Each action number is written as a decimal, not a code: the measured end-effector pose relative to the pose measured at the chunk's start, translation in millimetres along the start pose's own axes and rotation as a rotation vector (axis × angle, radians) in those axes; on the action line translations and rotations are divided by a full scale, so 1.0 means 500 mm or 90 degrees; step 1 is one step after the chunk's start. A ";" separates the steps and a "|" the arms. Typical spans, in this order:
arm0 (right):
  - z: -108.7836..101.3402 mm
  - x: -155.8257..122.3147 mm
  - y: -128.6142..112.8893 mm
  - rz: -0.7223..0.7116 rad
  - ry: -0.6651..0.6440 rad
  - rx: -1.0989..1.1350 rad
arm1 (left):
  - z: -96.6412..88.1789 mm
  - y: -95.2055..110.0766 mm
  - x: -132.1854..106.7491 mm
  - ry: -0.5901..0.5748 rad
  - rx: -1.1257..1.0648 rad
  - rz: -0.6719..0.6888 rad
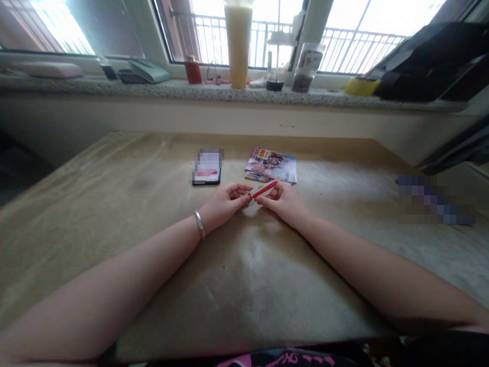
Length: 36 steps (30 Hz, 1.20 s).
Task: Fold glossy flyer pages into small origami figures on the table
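Note:
In the head view, a slim red pen-like stick [265, 189] slants up to the right between my two hands, above the middle of the table. My left hand [225, 204], with a silver bangle at the wrist, pinches its lower end between thumb and fingers. At the upper end are the closed fingers of my right hand [286, 202], thumb underneath. A pale, thin piece shows around the stick; I cannot make out its kind. Just beyond my right hand lie colourful printed leaflets [273, 164], overlapping. A phone [207, 165] lies beyond my left hand, its screen blurred out.
A blurred bluish long object [435, 201] lies at the right of the table [153, 285]. Along the granite windowsill [153, 90] stand a tall yellow-filled container [239, 46], a red jar [193, 70], a clear jar [305, 69], a yellow roll [361, 85] and a black bag [424, 63].

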State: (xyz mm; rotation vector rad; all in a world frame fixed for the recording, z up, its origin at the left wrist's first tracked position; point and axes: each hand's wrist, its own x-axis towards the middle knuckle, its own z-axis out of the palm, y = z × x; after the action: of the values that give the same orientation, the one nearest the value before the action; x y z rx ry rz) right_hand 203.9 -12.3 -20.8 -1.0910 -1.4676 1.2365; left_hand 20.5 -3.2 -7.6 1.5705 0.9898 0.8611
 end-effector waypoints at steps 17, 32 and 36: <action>-0.008 0.002 0.000 -0.179 0.059 -0.273 | 0.002 0.004 0.000 0.095 0.213 0.222; -0.025 -0.018 -0.026 -0.454 -0.025 -0.757 | -0.024 -0.011 0.013 0.010 0.516 0.422; -0.024 -0.016 -0.025 -0.472 -0.049 -0.826 | -0.025 -0.006 0.011 -0.029 0.575 0.421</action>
State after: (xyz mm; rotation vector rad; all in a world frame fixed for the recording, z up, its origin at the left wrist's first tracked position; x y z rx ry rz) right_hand 216.2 -19.4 -7.9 -1.0289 -2.4778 -0.3311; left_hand 10.9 6.8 -7.7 2.7765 0.8708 0.8385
